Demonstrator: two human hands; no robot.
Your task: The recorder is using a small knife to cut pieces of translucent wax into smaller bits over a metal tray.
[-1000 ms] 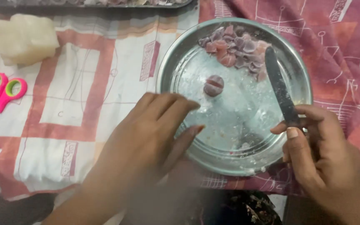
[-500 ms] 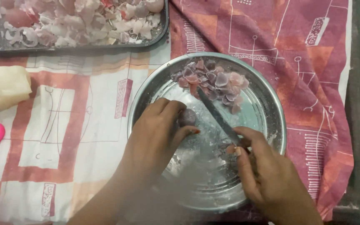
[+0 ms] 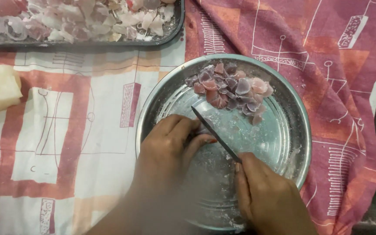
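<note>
L hand pinching small piece, mostly hidden, on steel plate | R hand gripping knife, blade cutting beside L fingertips | risk: wet plate, blade slipping, nicking fingers.

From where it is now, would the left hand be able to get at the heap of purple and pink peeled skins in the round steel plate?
Probably yes: the left hand is already inside the round steel plate, and only bare metal separates it from the heap of skins.
</note>
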